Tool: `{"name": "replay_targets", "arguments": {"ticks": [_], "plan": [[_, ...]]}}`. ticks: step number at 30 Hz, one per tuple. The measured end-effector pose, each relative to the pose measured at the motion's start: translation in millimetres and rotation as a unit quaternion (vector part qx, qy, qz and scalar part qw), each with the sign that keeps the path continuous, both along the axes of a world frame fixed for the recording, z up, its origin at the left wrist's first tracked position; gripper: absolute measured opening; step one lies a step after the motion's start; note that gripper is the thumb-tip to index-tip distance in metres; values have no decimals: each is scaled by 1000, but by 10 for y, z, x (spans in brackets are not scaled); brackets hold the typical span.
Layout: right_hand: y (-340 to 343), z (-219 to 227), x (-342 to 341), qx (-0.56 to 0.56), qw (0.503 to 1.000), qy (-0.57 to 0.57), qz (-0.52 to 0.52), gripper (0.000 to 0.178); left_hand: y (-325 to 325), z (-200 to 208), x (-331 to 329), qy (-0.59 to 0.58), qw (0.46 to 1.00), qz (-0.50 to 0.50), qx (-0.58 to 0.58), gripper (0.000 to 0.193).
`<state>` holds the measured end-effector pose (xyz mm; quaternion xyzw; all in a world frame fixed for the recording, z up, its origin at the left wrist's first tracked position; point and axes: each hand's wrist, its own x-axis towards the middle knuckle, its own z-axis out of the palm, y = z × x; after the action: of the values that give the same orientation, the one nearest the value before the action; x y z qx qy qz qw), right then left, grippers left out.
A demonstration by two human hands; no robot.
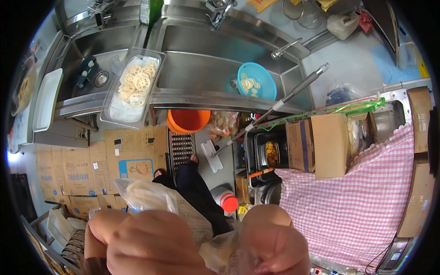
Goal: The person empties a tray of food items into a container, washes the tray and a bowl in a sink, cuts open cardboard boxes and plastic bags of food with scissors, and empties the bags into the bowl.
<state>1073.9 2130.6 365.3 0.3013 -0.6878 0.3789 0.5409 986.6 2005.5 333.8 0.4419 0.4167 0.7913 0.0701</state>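
Observation:
Close to the camera, my left hand [146, 243] is closed on a clear plastic bag [149, 195] with pale contents that bulges out beyond the knuckles. My right hand [275, 243] is closed too, with clear film [231, 243] showing at its inner side. Whether this film belongs to the same bag cannot be made out. Both hands are in front of my body, over my pale apron [195, 213]. On the sink's front edge rests a clear plastic tub [112, 103] of sliced lotus root [137, 82], away from both hands.
A blue basin [269, 82] with more lotus slices sits in the steel sink [197, 68]. Beneath the sink stands an orange bucket [173, 123]. A pole [277, 105] leans diagonally across the front. Flattened cardboard [94, 165] covers the floor left; a pink checked cloth [339, 206] lies right.

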Motion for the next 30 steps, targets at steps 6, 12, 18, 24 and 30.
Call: {"name": "replay_targets", "arguments": {"ticks": [6,12,18,24,30], "plan": [[988,19,-216,156,910,-383,-6,13,615,-113,-410,-42,982,1,-184,9],[2061,-853,-1064,-278,865,-409,85,14,1843,-777,-924,-419,901,-75,-86,16],[4124,-1976,-2053,-607,715,-313,149,6,3006,-1434,-1715,-492,870,23,-15,16],[5510,-2862,-2910,-755,583,-256,159,6,3581,-1768,-2419,-503,860,87,-4,18],[6141,-4023,-2720,-723,595,-340,-84,11,4060,-1796,-2634,-539,838,65,-48,20]]}}
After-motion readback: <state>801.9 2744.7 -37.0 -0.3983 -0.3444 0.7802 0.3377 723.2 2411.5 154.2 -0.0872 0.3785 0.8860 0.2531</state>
